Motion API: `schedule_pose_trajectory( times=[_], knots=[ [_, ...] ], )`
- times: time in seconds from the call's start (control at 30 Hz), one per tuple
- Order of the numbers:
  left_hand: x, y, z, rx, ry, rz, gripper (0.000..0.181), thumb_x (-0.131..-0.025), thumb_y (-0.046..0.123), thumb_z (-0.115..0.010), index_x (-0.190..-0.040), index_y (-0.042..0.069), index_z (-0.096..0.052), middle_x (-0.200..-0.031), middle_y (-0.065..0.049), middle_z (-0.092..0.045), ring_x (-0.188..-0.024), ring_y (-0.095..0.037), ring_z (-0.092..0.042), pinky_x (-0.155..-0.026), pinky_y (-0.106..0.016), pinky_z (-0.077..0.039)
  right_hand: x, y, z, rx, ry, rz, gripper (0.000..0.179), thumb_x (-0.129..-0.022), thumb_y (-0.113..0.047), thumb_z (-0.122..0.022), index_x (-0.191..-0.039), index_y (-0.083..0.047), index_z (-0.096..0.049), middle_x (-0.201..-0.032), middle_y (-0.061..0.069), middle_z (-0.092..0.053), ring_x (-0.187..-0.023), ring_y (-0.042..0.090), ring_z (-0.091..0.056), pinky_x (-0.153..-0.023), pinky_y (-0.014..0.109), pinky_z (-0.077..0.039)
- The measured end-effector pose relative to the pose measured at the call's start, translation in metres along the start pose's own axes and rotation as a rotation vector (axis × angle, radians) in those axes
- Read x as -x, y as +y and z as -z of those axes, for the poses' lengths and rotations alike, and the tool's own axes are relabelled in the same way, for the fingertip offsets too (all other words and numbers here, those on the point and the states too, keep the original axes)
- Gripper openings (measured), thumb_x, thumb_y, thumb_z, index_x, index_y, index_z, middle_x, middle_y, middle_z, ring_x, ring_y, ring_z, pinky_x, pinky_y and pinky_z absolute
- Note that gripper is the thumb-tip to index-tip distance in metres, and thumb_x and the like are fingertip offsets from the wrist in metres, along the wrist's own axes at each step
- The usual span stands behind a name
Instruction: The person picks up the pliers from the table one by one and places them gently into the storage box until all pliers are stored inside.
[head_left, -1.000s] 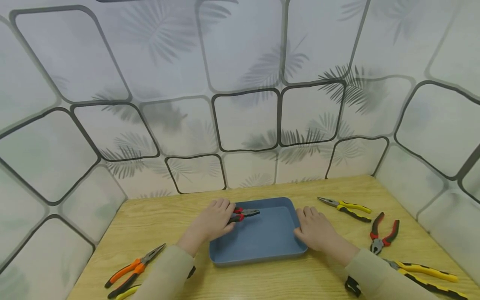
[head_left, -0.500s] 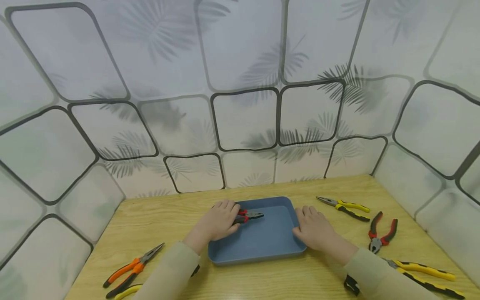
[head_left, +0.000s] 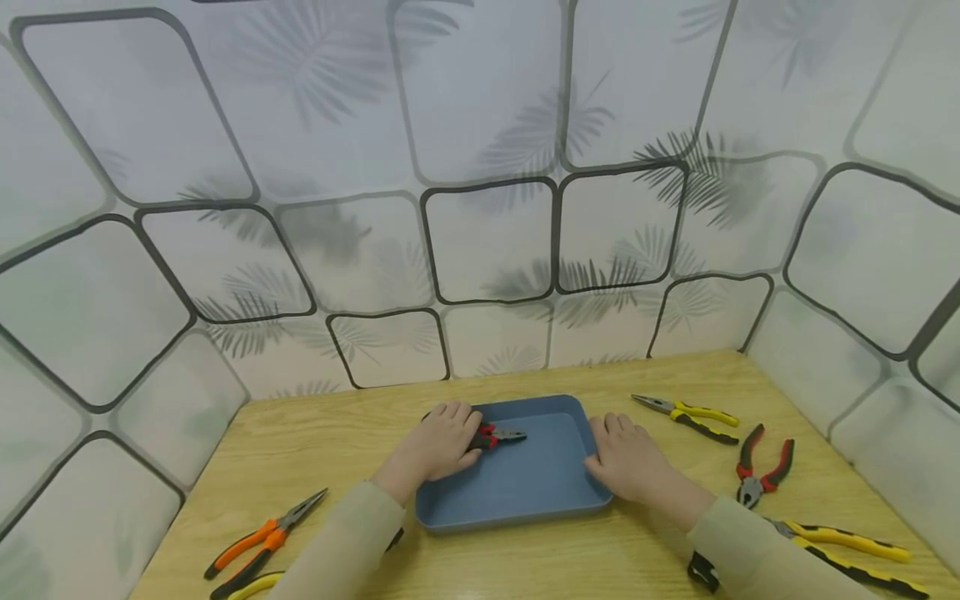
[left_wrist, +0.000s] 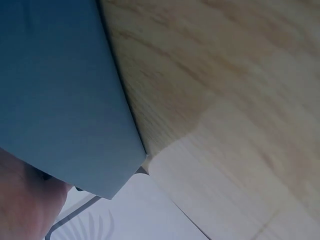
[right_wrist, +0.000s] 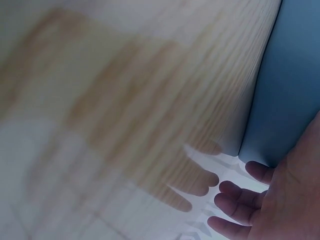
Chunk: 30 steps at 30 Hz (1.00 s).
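Observation:
In the head view, my left hand (head_left: 441, 440) grips combination pliers (head_left: 501, 435) by their red-and-black handles. The pliers' metal jaws point right, over the left part of a shallow blue tray (head_left: 525, 515); most of the handles are hidden under the fingers. Whether the pliers touch the tray floor, I cannot tell. My right hand (head_left: 628, 457) rests against the tray's right side, its thumb at the rim. The right wrist view shows its fingers (right_wrist: 239, 205) loosely extended beside the tray wall (right_wrist: 287, 85). Only part of the left hand (left_wrist: 27, 200) shows in the left wrist view, below the tray wall.
On the right of the wooden table (head_left: 517, 567) lie yellow-black long-nose pliers (head_left: 686, 414), red-black pliers (head_left: 757, 483) and larger yellow-black pliers (head_left: 847, 546). Orange-black long-nose pliers (head_left: 266, 533) lie at left, beside a partly hidden yellow handle (head_left: 255, 586). Patterned walls (head_left: 495, 242) border the table.
My left hand has shifted right with the pliers, further over the tray. The pliers' handles have come closer together. My right hand and the tray have hardly moved.

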<state>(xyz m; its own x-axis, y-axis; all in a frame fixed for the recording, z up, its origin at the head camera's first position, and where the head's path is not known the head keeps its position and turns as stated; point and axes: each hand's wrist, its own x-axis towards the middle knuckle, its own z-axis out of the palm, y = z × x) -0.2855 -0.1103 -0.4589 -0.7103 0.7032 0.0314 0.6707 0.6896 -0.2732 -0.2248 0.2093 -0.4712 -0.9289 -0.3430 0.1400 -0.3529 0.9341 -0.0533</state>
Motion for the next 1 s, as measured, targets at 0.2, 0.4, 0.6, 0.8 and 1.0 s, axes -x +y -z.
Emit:
schedule_pose_trajectory(
  times=[0.2, 0.4, 0.6, 0.8, 1.0],
  knots=[
    [-0.0023, 0.0010, -0.0034, -0.009, -0.002, 0.011, 0.047, -0.107, 0.050, -0.056, -0.133, 0.011, -0.056, -0.124, -0.010, -0.059, -0.118, -0.026, -0.058, -0.106, -0.043, -0.049, 0.0015, -0.0005, -0.0020, -0.006, -0.006, -0.006, 0.044, -0.098, -0.023, -0.060, -0.131, 0.006, -0.056, -0.102, 0.018, -0.057, -0.087, 0.029, -0.050, -0.070, 0.044, -0.046],
    [-0.0050, 0.0007, -0.0042, -0.020, -0.002, 0.007, 0.052, -0.105, 0.053, -0.058, -0.138, 0.013, -0.055, -0.129, -0.009, -0.058, -0.122, -0.026, -0.058, -0.107, -0.044, -0.049, 0.0010, 0.0016, -0.0046, -0.019, 0.005, -0.006, 0.044, -0.097, -0.022, -0.059, -0.130, 0.006, -0.056, -0.101, 0.018, -0.057, -0.086, 0.029, -0.050, -0.069, 0.044, -0.046],
    [-0.0037, -0.0003, -0.0013, 0.058, 0.002, 0.019, 0.054, -0.105, 0.049, -0.060, -0.146, 0.015, -0.051, -0.132, -0.008, -0.055, -0.121, -0.025, -0.053, -0.106, -0.047, -0.048, -0.0017, 0.0033, -0.0077, 0.007, 0.035, 0.010, 0.043, -0.097, -0.023, -0.060, -0.128, 0.006, -0.057, -0.099, 0.018, -0.058, -0.083, 0.028, -0.050, -0.068, 0.043, -0.047],
    [-0.0005, -0.0002, 0.0014, 0.051, 0.004, 0.008, 0.055, -0.107, 0.048, -0.058, -0.151, 0.016, -0.050, -0.136, -0.009, -0.054, -0.123, -0.026, -0.052, -0.106, -0.047, -0.048, -0.0018, 0.0015, -0.0052, -0.006, 0.003, 0.000, 0.044, -0.097, -0.023, -0.059, -0.130, 0.006, -0.056, -0.101, 0.018, -0.057, -0.085, 0.029, -0.050, -0.071, 0.044, -0.046],
    [0.0011, -0.0013, 0.0035, 0.041, 0.063, -0.006, 0.048, -0.107, 0.045, -0.057, -0.146, 0.016, -0.052, -0.130, -0.007, -0.055, -0.117, -0.024, -0.053, -0.100, -0.044, -0.049, -0.0013, 0.0016, -0.0053, -0.012, 0.021, 0.005, 0.046, -0.097, -0.025, -0.059, -0.130, 0.007, -0.056, -0.102, 0.020, -0.058, -0.087, 0.031, -0.052, -0.072, 0.047, -0.048]
  ],
)
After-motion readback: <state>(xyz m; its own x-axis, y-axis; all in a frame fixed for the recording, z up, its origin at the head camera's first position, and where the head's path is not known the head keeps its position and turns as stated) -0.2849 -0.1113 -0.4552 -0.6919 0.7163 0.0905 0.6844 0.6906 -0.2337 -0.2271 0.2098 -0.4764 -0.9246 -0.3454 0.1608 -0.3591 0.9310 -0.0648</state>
